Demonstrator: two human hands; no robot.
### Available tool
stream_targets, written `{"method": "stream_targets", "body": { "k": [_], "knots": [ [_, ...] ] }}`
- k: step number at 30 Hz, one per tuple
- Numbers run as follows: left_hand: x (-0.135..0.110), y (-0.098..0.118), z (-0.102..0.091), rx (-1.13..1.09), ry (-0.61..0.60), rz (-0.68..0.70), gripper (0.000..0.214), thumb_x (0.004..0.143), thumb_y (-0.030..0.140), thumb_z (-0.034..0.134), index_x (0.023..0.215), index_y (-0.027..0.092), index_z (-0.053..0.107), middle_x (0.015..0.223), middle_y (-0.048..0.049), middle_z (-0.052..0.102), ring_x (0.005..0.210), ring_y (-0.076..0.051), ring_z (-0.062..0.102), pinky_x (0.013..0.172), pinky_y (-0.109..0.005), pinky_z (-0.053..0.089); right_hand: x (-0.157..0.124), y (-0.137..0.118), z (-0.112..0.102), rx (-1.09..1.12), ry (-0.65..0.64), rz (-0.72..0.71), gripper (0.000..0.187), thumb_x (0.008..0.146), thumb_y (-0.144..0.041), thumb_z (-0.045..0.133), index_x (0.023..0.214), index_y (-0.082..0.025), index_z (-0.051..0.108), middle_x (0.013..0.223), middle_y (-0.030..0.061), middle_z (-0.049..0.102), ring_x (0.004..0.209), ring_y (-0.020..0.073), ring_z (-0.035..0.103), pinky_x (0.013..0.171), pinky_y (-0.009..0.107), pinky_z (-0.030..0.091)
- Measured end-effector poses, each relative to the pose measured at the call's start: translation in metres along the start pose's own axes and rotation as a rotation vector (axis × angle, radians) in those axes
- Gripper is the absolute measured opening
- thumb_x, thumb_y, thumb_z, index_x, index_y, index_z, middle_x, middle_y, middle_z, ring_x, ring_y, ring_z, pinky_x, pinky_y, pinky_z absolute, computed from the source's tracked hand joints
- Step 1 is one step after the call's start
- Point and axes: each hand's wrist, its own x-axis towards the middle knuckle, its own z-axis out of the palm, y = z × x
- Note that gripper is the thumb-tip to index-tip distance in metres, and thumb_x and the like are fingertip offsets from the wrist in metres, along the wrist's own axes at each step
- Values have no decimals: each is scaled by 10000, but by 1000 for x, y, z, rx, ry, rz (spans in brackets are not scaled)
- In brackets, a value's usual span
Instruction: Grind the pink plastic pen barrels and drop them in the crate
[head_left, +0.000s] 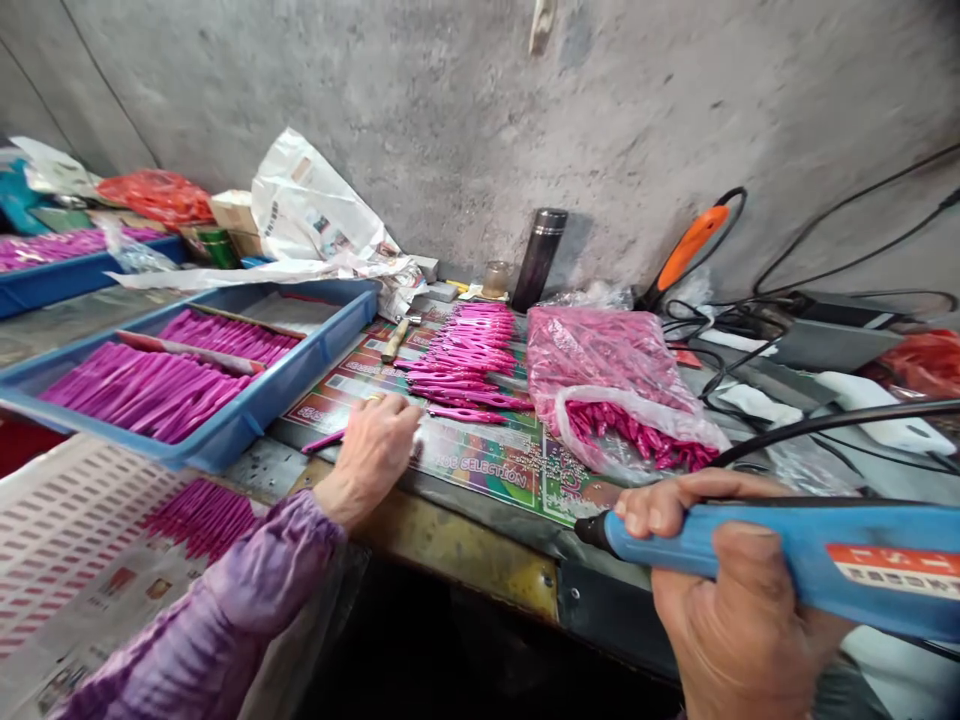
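Note:
My left hand (pixel 373 452) rests on a printed green mat (pixel 480 470), its fingers closed on a slim magenta plastic piece (pixel 322 442) that sticks out to the left. My right hand (pixel 724 570) grips a blue handheld rotary tool (pixel 780 540) with a black nose, held above the mat's front edge. A black cable (pixel 832 423) runs from the tool's far end. Rows of similar magenta pieces (pixel 465 365) lie on the mat, just beyond my left hand. Beside them sits a clear bag of magenta pieces (pixel 607 380).
A blue divided tray (pixel 247 395) of magenta pieces stands left of the mat. Below it, more pieces lie on a white perforated crate (pixel 90 510). A dark flask (pixel 540 258), an orange-handled tool (pixel 690 248), tangled cables and crumpled paper line the concrete wall.

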Motion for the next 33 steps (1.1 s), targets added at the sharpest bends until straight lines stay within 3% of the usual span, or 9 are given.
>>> {"method": "stream_targets", "body": {
  "k": [2,6,14,20,26,33],
  "knots": [
    [15,19,-1,-31,-87,128,257,996,147,507,1062,167,755,1106,-141,712,1030,-292,665,859,-395,476,-1,0,0,5,-4,5,206,863,-412,687,907,-216,641,655,-22,600,603,170,587,648,371,544],
    [43,46,1,-38,-131,238,245,1013,159,509,1075,181,745,1049,-114,703,1008,-257,666,849,-355,485,-3,-1,-2,-2,-6,31,198,877,-411,679,919,-223,633,674,-26,595,632,164,585,695,372,551],
    [69,57,21,-20,-157,273,280,1021,136,467,1084,165,738,1037,-130,675,1042,-274,656,784,-339,490,-1,-2,-8,25,18,36,261,859,-467,712,903,-222,633,651,-34,597,603,157,577,715,382,552],
    [66,55,25,-60,-144,252,240,1003,154,508,1037,168,745,1036,-125,667,1005,-277,658,783,-353,489,8,4,-10,29,61,4,315,825,-493,749,867,-205,630,620,-32,593,560,150,567,632,354,537],
    [52,53,16,-141,-88,236,179,983,140,548,999,142,726,1098,-140,702,1087,-295,655,934,-419,469,17,14,-9,31,111,-49,198,855,-377,716,885,-198,637,641,-31,590,583,148,569,631,346,531],
    [34,46,15,-418,-14,166,134,986,136,549,1040,164,668,825,-18,747,730,-166,683,673,-263,444,29,24,3,10,159,-117,98,854,-247,705,861,-208,616,658,-43,583,583,154,567,635,365,529]
  ]
}}
